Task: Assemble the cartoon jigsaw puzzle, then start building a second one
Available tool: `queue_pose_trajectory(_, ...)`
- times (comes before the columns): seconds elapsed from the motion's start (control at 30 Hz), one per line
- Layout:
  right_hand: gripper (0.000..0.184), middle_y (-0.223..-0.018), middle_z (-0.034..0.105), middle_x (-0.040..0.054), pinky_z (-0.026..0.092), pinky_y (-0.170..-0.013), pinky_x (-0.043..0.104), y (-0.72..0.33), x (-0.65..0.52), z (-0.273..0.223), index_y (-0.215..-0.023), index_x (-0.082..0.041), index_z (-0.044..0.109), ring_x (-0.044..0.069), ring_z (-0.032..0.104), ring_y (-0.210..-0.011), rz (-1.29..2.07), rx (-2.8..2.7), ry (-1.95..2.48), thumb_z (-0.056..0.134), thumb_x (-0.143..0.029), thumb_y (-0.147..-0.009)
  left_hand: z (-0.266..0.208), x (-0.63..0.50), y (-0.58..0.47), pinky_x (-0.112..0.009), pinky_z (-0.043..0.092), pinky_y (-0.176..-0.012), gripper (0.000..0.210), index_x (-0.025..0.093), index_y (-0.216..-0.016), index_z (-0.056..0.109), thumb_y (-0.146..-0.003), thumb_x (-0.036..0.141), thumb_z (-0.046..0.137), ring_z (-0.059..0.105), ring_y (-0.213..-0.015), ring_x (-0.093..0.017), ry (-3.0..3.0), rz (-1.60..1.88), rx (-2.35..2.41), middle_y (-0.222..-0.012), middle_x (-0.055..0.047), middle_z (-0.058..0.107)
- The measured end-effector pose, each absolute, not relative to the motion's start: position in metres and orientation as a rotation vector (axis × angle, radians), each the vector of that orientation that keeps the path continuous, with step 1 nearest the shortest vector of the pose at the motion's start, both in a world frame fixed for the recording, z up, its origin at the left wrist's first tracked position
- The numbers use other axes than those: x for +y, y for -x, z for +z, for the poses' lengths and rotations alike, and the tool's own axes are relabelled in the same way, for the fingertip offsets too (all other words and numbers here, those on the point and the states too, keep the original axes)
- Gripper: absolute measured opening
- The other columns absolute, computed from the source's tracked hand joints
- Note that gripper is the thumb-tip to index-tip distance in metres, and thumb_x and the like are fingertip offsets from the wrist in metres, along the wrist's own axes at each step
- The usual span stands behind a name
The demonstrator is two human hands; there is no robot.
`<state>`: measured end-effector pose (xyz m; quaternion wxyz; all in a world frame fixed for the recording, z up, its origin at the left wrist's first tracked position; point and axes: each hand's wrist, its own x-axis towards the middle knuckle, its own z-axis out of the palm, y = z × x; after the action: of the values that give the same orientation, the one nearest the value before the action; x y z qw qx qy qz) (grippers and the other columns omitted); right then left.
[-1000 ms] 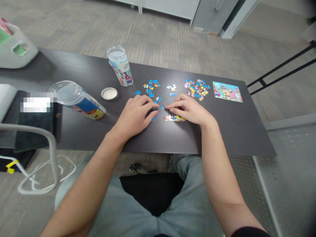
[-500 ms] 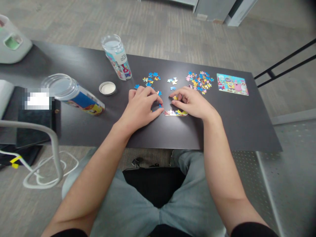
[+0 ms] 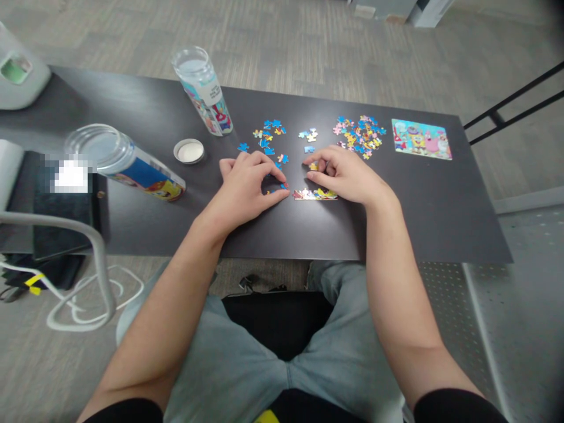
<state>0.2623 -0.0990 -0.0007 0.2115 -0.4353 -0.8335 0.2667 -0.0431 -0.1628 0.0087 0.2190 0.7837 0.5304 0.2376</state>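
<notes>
My left hand [image 3: 251, 185] rests low over the table, thumb and index finger pinched on a small blue and red puzzle piece [image 3: 285, 186]. Other loose pieces lie partly hidden beneath its fingers. A joined strip of puzzle pieces [image 3: 315, 194] lies flat between the hands. My right hand [image 3: 343, 173] hovers at the strip's right end, thumb and index finger apart. A yellow puzzle piece [image 3: 314, 167] shows between those fingers, seemingly on the table. Just beyond are a small blue piece [image 3: 309, 149] and a little cluster of light pieces [image 3: 308, 135].
Blue pieces [image 3: 264, 143] lie beyond my left hand, and a mixed pile [image 3: 360, 135] is at the back right beside a cartoon picture card [image 3: 422, 140]. Two clear canisters [image 3: 207, 97] and a round lid [image 3: 189, 151] stand left. A grey cable [image 3: 94, 247] loops at the table's left.
The camera view has shifted slightly, so the table sits a little higher in the picture. Both hands keep nearly the same pose and place by the strip.
</notes>
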Motion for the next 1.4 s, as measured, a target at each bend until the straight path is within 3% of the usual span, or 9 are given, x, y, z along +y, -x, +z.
queue_pose_trajectory(0.23, 0.029, -0.109, 0.08, 0.006, 0.065, -0.099, 0.05, -0.262, -0.099, 0.0, -0.137, -0.028, 0.093, 0.026, 0.067, -0.091, 0.769, -2.308, 1.199, 0.084, -0.039, -0.112, 0.012, -0.166, 0.043, -0.066, 0.039, -0.134, 0.023, 0.035, -0.119, 0.092, -0.109, 0.054, 0.096, 0.068, -0.136, -0.037, -2.231, 0.602, 1.341, -0.137, -0.006, 0.085)
queue_pose_trajectory(0.57, 0.026, -0.106, 0.078, 0.0045, 0.066, -0.101, 0.054, -0.262, -0.098, 0.001, -0.137, -0.033, 0.093, 0.028, 0.069, -0.091, 0.804, -2.291, 1.232, 0.088, -0.038, -0.112, 0.01, -0.168, 0.037, -0.066, 0.038, -0.13, 0.026, 0.035, -0.121, 0.093, -0.115, 0.06, 0.089, 0.066, -0.136, -0.038, -2.239, 0.614, 1.353, -0.135, -0.008, 0.084)
queue_pose_trajectory(0.8, 0.05, -0.121, 0.076, 0.0062, 0.065, -0.104, 0.051, -0.263, -0.101, 0.004, -0.146, -0.025, 0.093, 0.023, 0.065, -0.094, 0.835, -2.305, 1.206, 0.106, -0.041, -0.101, 0.009, -0.167, 0.037, -0.065, 0.036, -0.13, 0.02, 0.036, -0.123, 0.094, -0.114, 0.053, 0.091, 0.067, -0.136, -0.038, -2.241, 0.6, 1.368, -0.136, -0.007, 0.084)
queue_pose_trajectory(0.93, 0.058, -0.125, 0.074, 0.0069, 0.066, -0.106, 0.053, -0.262, -0.103, 0.005, -0.144, -0.028, 0.094, 0.027, 0.068, -0.1, 0.832, -2.296, 1.212, 0.115, -0.037, -0.091, 0.01, -0.168, 0.034, -0.065, 0.036, -0.13, 0.024, 0.035, -0.124, 0.093, -0.114, 0.057, 0.089, 0.067, -0.134, -0.037, -2.24, 0.597, 1.368, -0.136, -0.008, 0.084)
queue_pose_trajectory(1.17, 0.062, -0.128, 0.071, 0.0089, 0.065, -0.107, 0.053, -0.262, -0.104, 0.007, -0.147, -0.026, 0.094, 0.03, 0.068, -0.104, 0.829, -2.304, 1.237, 0.116, -0.036, -0.09, 0.016, -0.17, 0.037, -0.064, 0.038, -0.132, 0.018, 0.031, -0.124, 0.091, -0.116, 0.042, 0.079, 0.071, -0.129, -0.035, -2.201, 0.653, 1.436, -0.135, -0.007, 0.083)
queue_pose_trajectory(1.4, 0.065, -0.128, 0.071, 0.0086, 0.066, -0.108, 0.055, -0.262, -0.102, 0.004, -0.148, -0.026, 0.092, 0.03, 0.067, -0.105, 0.844, -2.32, 1.213, 0.113, -0.046, -0.089, 0.024, -0.172, 0.068, -0.065, 0.04, -0.132, 0.027, 0.033, -0.123, 0.093, -0.102, 0.05, 0.093, 0.071, -0.138, -0.039, -2.183, 0.586, 1.44, -0.143, -0.008, 0.084)
